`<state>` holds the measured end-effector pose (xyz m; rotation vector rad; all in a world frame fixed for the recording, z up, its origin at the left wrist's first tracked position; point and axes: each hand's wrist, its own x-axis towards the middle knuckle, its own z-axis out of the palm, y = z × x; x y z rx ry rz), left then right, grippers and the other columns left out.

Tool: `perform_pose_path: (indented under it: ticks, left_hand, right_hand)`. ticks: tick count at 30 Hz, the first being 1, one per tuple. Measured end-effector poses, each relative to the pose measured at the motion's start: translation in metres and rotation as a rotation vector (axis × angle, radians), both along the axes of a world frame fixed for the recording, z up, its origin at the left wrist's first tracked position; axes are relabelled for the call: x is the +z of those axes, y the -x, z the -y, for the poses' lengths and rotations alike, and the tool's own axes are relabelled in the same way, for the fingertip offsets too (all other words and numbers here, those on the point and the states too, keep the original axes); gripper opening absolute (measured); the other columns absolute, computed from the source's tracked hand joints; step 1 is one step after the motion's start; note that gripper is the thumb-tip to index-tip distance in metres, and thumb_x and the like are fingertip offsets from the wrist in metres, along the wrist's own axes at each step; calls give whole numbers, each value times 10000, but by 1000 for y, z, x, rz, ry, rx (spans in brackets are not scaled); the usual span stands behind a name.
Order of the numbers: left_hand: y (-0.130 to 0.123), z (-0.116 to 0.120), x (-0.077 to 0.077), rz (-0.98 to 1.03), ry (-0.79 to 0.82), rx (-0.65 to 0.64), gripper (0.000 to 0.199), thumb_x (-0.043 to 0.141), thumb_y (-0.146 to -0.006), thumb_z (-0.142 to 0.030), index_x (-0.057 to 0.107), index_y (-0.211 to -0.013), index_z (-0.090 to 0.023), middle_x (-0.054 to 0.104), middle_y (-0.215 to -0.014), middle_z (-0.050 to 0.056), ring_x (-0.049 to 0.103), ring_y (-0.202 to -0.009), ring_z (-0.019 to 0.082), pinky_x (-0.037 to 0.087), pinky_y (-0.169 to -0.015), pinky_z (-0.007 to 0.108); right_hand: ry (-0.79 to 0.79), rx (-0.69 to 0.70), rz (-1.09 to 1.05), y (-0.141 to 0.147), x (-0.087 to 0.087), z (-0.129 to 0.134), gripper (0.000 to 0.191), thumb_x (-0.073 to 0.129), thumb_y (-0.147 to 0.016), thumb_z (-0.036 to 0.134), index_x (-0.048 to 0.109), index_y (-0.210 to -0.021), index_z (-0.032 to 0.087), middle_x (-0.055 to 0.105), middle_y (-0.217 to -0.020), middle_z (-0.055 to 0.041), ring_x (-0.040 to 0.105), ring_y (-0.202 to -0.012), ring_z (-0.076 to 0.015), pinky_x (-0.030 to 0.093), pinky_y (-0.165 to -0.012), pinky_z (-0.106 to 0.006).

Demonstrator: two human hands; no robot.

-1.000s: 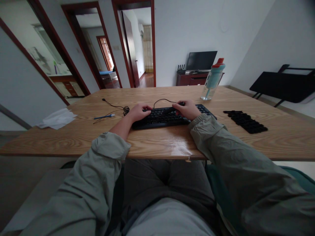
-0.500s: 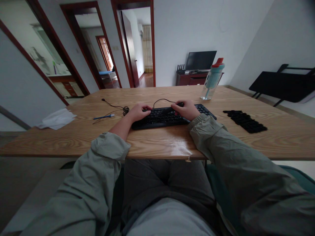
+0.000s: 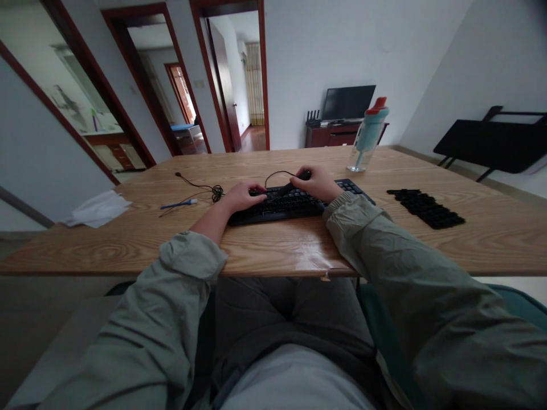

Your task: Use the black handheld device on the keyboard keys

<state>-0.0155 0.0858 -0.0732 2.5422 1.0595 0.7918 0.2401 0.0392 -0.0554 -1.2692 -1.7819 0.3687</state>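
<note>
A black keyboard (image 3: 277, 214) lies on the wooden table in front of me, and bare patches seem to show among its keys. My left hand (image 3: 244, 196) rests on its left end, thumb and fingers apart. In my right hand (image 3: 318, 183) is a slim black hand tool (image 3: 291, 185), gripped near its upper end and slanting down to the left toward the keys. Its tip is dark against the keyboard, so its kind is unclear. Loose black keycaps (image 3: 429, 209) lie grouped on the table to the right.
Left of the keyboard are a blue-and-white brush (image 3: 178, 204) and a coiled black cable (image 3: 217, 192). White tissue (image 3: 99, 209) lies at the table's left edge. A clear bottle with a red lid (image 3: 365, 139) stands at the back right.
My right hand has shifted slightly left and up, and the black tool stands steeper. My left hand stays on the keyboard's left end, its thumb slightly farther right.
</note>
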Motion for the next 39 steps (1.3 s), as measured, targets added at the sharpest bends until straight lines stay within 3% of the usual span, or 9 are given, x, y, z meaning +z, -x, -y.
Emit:
perform_pose_path:
  ticks: [7,17,23,31,39]
  left_hand:
    - [-1,4,4,-25,9,-7,323,679,-774,-392,730,-1013,-179,721,-1001,59,642,-950,202,503,-910,346]
    - [0,6,5,-40,-6,-17,323,680,-766,-382,728,-1015,-182,720,-1024,64,643,-962,214,502,-907,365]
    - [-1,7,5,-48,-4,-34,325,686,-766,-354,725,-1022,-158,720,-1025,76,640,-962,211,499,-911,364]
    - [0,4,3,-58,-15,-52,316,695,-762,-347,723,-1028,-180,724,-1031,60,643,-968,204,496,-921,361]
    - [1,3,4,-122,-19,-97,383,738,-729,-384,720,-1059,-191,718,-1075,63,634,-1020,219,483,-938,352]
  right_hand:
    - [-155,32,129,1,2,14,233,650,-759,390,651,-778,157,654,-731,-44,556,-681,-152,421,-662,-282]
    - [-378,-2,559,20,-6,57,249,532,-861,377,647,-899,160,666,-764,-72,552,-645,-162,328,-599,-277]
    - [-341,-105,627,28,-12,72,296,480,-893,412,638,-920,164,662,-717,-63,534,-585,-156,268,-566,-276]
    - [-260,-188,495,28,-11,70,279,515,-877,418,623,-917,164,684,-765,-67,560,-617,-154,298,-589,-264]
    - [-280,-270,719,52,-17,96,347,378,-947,400,639,-894,177,687,-717,-63,543,-567,-142,152,-533,-287]
